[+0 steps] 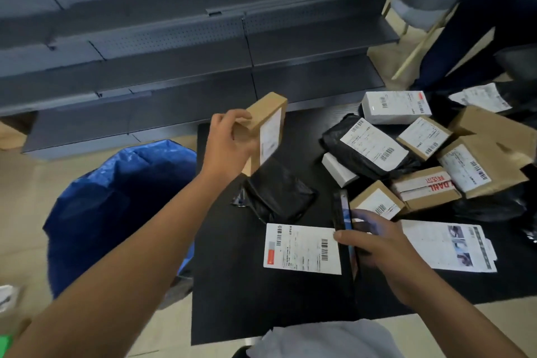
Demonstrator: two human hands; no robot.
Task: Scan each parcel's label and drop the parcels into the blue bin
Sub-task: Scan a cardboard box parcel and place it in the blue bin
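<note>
Left hand (229,142) clamps a cardboard parcel (266,131); right hand (380,244) grips a phone (345,221).

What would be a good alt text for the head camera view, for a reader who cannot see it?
Over a black table, the left hand holds a brown box upright, label facing right, while the right hand holds a phone on edge. More labelled parcels are piled at the right, and a blue bin stands at the left.
</note>
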